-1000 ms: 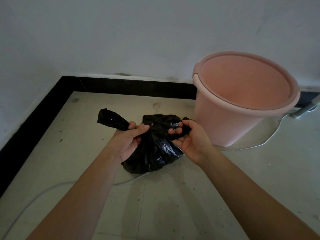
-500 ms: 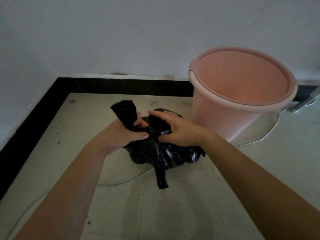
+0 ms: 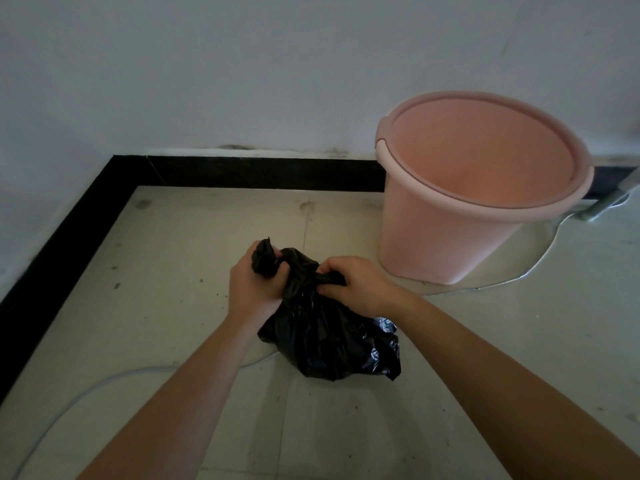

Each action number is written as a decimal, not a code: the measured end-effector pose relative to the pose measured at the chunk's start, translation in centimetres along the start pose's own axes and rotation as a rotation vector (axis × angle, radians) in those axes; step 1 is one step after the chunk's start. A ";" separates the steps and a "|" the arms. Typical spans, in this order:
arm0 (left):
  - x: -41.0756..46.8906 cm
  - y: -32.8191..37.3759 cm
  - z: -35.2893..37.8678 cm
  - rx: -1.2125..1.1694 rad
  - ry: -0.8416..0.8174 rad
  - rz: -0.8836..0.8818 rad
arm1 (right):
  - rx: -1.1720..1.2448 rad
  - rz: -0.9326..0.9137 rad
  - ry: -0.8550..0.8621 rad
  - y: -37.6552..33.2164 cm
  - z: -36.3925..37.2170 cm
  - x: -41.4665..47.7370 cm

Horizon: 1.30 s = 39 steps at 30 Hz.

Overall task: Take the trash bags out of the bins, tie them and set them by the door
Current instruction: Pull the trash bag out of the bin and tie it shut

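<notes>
A small black trash bag [image 3: 329, 337] lies on the pale floor in the middle of the view, its body bulging toward me. My left hand [image 3: 254, 285] is closed around one bunched flap of the bag's top, which sticks up above my fist. My right hand [image 3: 353, 285] pinches the other twisted flap just to the right. Between my two hands sits the gathered neck of the bag. The pink plastic bin [image 3: 478, 188] stands upright at the right, with no bag inside it.
A white wall with a black skirting board [image 3: 263, 173] runs along the back and the left, forming a corner. A thin white cable [image 3: 104, 382] curves over the floor under my left arm. A metal furniture leg [image 3: 604, 202] shows behind the bin.
The two flaps, held wide apart a second ago, were crossed over the bag's top. Both hands now grip them close together, nearer to me, and the loose end hanging in front is gone.
</notes>
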State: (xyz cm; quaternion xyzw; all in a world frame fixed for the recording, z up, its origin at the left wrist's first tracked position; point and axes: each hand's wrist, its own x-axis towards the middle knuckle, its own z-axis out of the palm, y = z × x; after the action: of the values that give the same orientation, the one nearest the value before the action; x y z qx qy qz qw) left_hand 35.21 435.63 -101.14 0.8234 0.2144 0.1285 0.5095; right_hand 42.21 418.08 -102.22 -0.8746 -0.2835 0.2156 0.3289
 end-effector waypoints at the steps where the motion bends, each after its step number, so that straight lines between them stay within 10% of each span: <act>1: 0.1 0.2 0.2 -0.073 -0.017 -0.063 | 0.012 -0.002 0.013 0.1 0.0 -0.1; 11: 1.2 1.3 -0.8 -0.746 -0.262 -0.611 | 0.265 0.029 0.168 0.4 1.1 -0.7; 16: 1.1 1.7 -0.2 -0.729 -0.185 -0.507 | 0.043 -0.074 0.290 -0.3 1.3 -1.1; 27: 0.6 1.7 -0.2 -0.732 -0.256 -0.330 | 0.580 0.066 0.232 -1.6 -1.7 -1.4; 35: 0.6 2.4 -0.6 -0.705 -0.233 -0.224 | 0.125 -0.090 0.354 -1.3 -2.1 -0.3; 39: 0.9 1.6 -0.6 -0.650 -0.178 -0.300 | -0.590 -0.286 0.484 0.6 -2.4 -0.5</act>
State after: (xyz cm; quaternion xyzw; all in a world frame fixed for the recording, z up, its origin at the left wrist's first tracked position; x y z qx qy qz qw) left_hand 36.06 435.89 -99.50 0.5860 0.2355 0.0415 0.7742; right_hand 43.38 416.30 -100.88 -0.9088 -0.3663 -0.1349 0.1476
